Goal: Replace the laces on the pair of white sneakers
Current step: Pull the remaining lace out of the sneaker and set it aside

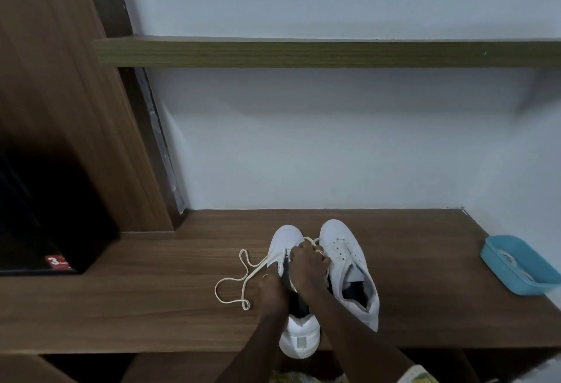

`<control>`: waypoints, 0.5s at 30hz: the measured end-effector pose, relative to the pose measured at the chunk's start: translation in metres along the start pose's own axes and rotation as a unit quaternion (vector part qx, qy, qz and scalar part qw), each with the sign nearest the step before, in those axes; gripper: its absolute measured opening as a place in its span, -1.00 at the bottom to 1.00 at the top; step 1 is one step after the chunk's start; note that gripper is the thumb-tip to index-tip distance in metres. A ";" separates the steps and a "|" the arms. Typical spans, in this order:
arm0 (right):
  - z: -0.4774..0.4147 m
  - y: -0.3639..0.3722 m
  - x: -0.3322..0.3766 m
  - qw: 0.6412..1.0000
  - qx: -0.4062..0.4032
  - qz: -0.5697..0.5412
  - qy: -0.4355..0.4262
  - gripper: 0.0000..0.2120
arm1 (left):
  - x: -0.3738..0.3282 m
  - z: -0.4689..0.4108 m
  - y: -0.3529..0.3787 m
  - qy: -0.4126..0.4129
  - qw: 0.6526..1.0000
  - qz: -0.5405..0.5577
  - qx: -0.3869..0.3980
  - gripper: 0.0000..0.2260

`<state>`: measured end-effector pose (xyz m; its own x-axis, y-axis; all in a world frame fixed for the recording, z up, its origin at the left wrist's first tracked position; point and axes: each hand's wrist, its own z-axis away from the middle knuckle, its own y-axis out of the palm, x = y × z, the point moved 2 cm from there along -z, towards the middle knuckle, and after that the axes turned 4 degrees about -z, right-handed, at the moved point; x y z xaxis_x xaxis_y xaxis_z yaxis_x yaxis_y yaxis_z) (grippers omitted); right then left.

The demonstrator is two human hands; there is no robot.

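Over the left sneaker (287, 241) — both hands' fingers (306, 250) pinch (seemingly) its lace (243, 264).

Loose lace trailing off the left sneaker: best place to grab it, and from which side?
Probably the loose loop of the lace lying flat on the wooden bench, left of the left sneaker. Come from above on the left: that stretch is clear of both hands, whereas nearer the shoe the left hand and right hand crowd the eyelets. A pinch across the thin cord should suit.
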<state>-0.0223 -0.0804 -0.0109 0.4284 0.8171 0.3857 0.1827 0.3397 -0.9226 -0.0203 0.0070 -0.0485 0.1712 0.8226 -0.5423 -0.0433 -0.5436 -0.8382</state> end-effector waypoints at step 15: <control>0.012 -0.001 -0.002 0.986 -0.002 0.109 -0.123 -0.69 | -0.002 0.001 -0.002 0.004 1.000 0.003 -0.008 -0.71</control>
<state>-0.0336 -0.0765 -0.0109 0.2309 0.9590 0.1643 0.1127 0.1414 -0.9835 -0.0220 0.0066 -0.0457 0.1797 0.8181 -0.5463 -0.0278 -0.5509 -0.8341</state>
